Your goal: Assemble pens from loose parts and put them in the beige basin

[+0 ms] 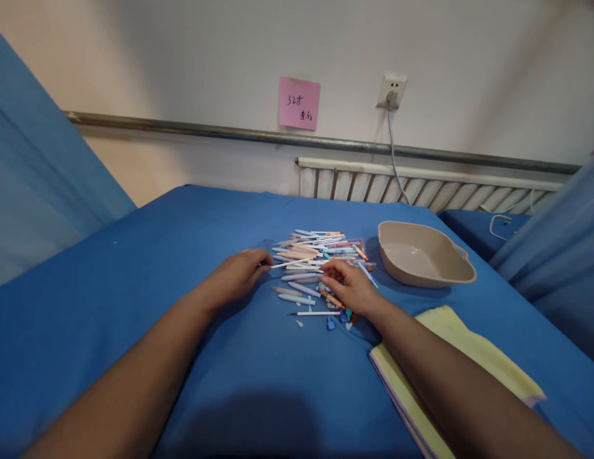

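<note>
A pile of disassembled pen parts lies on the blue cloth. Pale pen barrels, thin white refills and small blue clips are among them. At the pile's left edge, my left hand pinches the end of a white pen refill that points right across the other parts. My right hand is over the pile's right side, its fingers curled and close together at the refills. What its fingertips hold, if anything, is hidden. An orange pen part lies just below that hand.
A beige plastic basin stands right of the pile. Beneath my right forearm lies a folded yellow cloth. Behind the blue-covered table are a radiator, a metal rail and a plugged socket. Blue curtains hang at both sides.
</note>
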A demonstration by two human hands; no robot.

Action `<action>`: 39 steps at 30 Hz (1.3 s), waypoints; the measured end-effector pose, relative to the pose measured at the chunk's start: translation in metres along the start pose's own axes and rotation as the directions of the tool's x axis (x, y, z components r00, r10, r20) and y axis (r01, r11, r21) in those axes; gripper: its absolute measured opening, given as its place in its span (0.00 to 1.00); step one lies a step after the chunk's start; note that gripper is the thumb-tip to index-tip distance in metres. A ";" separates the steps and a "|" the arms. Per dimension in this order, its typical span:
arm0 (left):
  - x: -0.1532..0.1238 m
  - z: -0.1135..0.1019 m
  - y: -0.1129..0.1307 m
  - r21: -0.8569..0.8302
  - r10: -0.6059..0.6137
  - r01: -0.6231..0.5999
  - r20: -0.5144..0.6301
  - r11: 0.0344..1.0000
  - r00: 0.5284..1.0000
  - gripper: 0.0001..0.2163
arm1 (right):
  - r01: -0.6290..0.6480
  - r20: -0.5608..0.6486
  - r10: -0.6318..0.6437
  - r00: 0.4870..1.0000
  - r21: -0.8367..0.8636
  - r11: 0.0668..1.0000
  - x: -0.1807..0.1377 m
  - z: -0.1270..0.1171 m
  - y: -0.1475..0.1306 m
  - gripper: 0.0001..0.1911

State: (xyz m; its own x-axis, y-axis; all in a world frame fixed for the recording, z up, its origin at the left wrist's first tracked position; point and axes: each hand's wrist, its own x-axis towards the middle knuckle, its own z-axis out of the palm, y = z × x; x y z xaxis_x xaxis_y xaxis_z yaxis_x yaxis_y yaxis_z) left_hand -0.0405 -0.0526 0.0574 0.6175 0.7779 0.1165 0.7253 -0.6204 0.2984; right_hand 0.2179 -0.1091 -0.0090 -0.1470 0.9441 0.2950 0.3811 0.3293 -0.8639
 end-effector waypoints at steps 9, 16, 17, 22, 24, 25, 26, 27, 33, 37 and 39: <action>-0.001 0.032 0.042 -0.187 0.197 -0.196 -0.016 0.963 0.980 0.08 | -0.137 -0.004 0.151 0.989 0.401 0.906 0.000 0.005 -0.025 0.12; -0.003 0.024 0.031 -0.035 0.302 -0.300 0.142 0.953 0.943 0.06 | -0.152 -0.088 0.230 0.969 0.521 0.840 0.005 -0.002 -0.020 0.16; -0.003 0.024 0.033 -0.006 0.314 -0.317 0.146 0.948 0.938 0.05 | -0.152 -0.099 0.236 0.967 0.523 0.839 0.005 -0.003 -0.019 0.16; -0.002 0.025 0.045 0.114 0.347 -0.364 0.145 0.924 0.926 0.05 | -0.145 -0.111 0.234 0.966 0.517 0.844 0.005 -0.002 -0.018 0.15; -0.002 0.027 0.047 0.147 0.341 -0.359 0.137 0.922 0.930 0.06 | -0.147 -0.109 0.237 0.965 0.520 0.841 0.004 -0.002 -0.017 0.15; -0.002 0.028 0.048 0.150 0.334 -0.351 0.131 0.924 0.934 0.06 | -0.149 -0.112 0.243 0.964 0.529 0.835 0.004 -0.002 -0.017 0.15; -0.001 0.029 0.047 0.140 0.324 -0.340 0.127 0.930 0.937 0.06 | -0.148 -0.118 0.250 0.961 0.543 0.827 0.004 -0.003 -0.017 0.15; -0.001 0.029 0.045 0.116 0.308 -0.321 0.119 0.940 0.944 0.07 | -0.145 -0.128 0.258 0.958 0.562 0.815 0.004 -0.004 -0.016 0.15; 0.002 0.027 0.025 -0.179 0.081 -0.070 0.057 0.981 0.995 0.10 | -0.098 -0.188 0.304 0.934 0.683 0.724 0.007 -0.012 -0.011 0.15; 0.004 0.027 0.019 -0.263 0.037 -0.028 0.029 0.964 0.999 0.10 | -0.101 -0.193 0.304 0.933 0.670 0.735 0.007 -0.013 -0.011 0.16; 0.005 0.027 0.021 -0.270 0.046 -0.034 0.041 0.962 0.998 0.10 | -0.114 -0.178 0.294 0.939 0.644 0.756 0.006 -0.012 -0.012 0.16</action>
State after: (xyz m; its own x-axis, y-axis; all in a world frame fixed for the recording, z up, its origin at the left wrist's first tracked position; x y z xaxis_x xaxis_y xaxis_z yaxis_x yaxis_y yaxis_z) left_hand -0.0145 -0.0644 0.0382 0.6622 0.7437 0.0917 0.5948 -0.5962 0.5393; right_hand 0.2234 -0.1068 0.0082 0.1363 0.9860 0.0960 -0.2832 0.1317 -0.9500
